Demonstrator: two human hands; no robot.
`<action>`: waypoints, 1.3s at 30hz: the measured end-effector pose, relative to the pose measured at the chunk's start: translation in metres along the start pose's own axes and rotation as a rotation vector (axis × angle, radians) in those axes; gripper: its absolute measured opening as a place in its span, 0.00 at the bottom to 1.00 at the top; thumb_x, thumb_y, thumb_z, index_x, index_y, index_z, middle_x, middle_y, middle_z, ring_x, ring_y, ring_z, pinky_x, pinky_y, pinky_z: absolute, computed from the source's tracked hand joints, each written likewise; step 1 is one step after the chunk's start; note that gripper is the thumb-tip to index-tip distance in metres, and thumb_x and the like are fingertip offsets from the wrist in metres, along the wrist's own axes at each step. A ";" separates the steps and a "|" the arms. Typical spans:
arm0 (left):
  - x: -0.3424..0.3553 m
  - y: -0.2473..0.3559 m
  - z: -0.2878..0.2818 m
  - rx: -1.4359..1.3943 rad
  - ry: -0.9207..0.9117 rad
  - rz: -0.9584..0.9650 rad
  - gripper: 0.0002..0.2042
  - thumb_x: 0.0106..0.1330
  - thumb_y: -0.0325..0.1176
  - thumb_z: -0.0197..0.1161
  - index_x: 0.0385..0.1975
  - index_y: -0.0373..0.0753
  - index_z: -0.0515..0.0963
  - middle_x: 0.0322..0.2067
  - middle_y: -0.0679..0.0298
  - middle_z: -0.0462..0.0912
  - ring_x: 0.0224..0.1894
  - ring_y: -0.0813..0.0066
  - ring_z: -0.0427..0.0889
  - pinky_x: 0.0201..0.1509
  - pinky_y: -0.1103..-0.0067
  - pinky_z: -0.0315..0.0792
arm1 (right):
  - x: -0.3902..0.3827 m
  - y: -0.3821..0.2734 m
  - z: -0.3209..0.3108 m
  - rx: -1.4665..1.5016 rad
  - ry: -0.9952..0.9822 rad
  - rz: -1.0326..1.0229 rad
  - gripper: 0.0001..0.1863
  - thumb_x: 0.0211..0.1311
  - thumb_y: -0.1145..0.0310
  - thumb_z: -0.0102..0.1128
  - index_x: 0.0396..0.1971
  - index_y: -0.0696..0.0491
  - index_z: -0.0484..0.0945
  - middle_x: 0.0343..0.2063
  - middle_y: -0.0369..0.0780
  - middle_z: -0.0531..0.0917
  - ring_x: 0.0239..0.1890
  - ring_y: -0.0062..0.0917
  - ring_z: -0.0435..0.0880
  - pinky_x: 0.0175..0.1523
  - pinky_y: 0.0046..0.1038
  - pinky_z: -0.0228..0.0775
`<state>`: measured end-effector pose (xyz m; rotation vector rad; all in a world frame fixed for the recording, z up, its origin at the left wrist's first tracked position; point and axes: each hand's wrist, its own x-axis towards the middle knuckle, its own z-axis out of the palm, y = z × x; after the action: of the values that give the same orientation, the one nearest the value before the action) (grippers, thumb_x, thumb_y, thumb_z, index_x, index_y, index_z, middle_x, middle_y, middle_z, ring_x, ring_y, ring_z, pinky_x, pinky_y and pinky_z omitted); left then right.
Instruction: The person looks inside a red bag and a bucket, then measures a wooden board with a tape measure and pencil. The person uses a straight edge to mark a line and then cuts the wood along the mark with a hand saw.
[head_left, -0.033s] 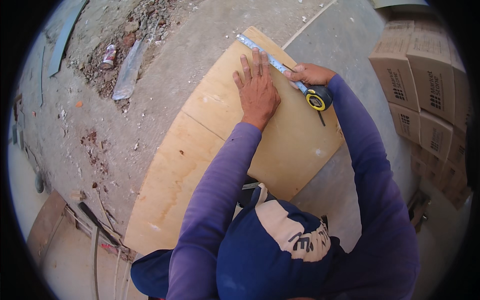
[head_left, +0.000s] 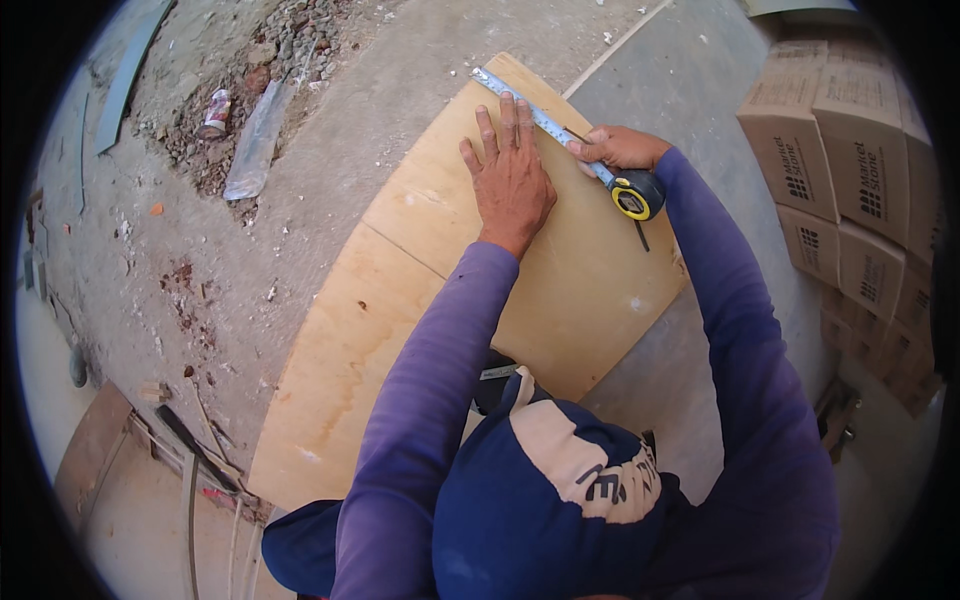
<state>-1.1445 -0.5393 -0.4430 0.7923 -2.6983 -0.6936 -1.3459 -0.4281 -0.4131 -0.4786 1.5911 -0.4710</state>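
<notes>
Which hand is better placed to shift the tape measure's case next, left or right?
Probably the right hand: it is at the blade, close to the yellow-and-black case. The left hand lies spread on the plywood board, farther from the case.

Rubble [head_left: 300, 38], dusty ground [head_left: 320, 225] and stacked cartons [head_left: 860, 130] suggest a building site.

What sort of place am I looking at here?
Probably a building site or a place under renovation: there is a heap of gravel on the rough, dusty ground, stacked cardboard boxes to the right, and a tape measure laid out over a wooden sheet.
</notes>
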 end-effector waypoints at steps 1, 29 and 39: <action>0.004 -0.007 -0.001 0.018 -0.005 -0.007 0.43 0.59 0.30 0.57 0.81 0.36 0.56 0.82 0.54 0.53 0.82 0.40 0.51 0.77 0.39 0.50 | -0.001 -0.003 0.001 -0.001 -0.002 0.015 0.30 0.76 0.40 0.62 0.21 0.49 0.78 0.15 0.28 0.74 0.17 0.13 0.68 0.24 0.24 0.59; 0.026 -0.036 0.003 0.027 -0.100 0.283 0.31 0.74 0.48 0.58 0.74 0.40 0.69 0.76 0.59 0.68 0.78 0.60 0.65 0.77 0.57 0.57 | -0.024 -0.002 0.019 -0.449 0.575 0.082 0.25 0.58 0.51 0.81 0.29 0.62 0.85 0.25 0.49 0.87 0.28 0.35 0.86 0.39 0.38 0.77; 0.023 -0.010 0.018 -0.096 0.037 0.066 0.43 0.62 0.63 0.72 0.69 0.37 0.71 0.73 0.53 0.67 0.81 0.51 0.56 0.78 0.52 0.52 | -0.029 0.014 0.063 -0.220 0.985 -0.091 0.24 0.52 0.55 0.84 0.25 0.61 0.80 0.24 0.49 0.86 0.28 0.39 0.87 0.39 0.38 0.78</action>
<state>-1.1655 -0.5525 -0.4610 0.6836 -2.6228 -0.7786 -1.2817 -0.4015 -0.4018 -0.5163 2.5953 -0.6547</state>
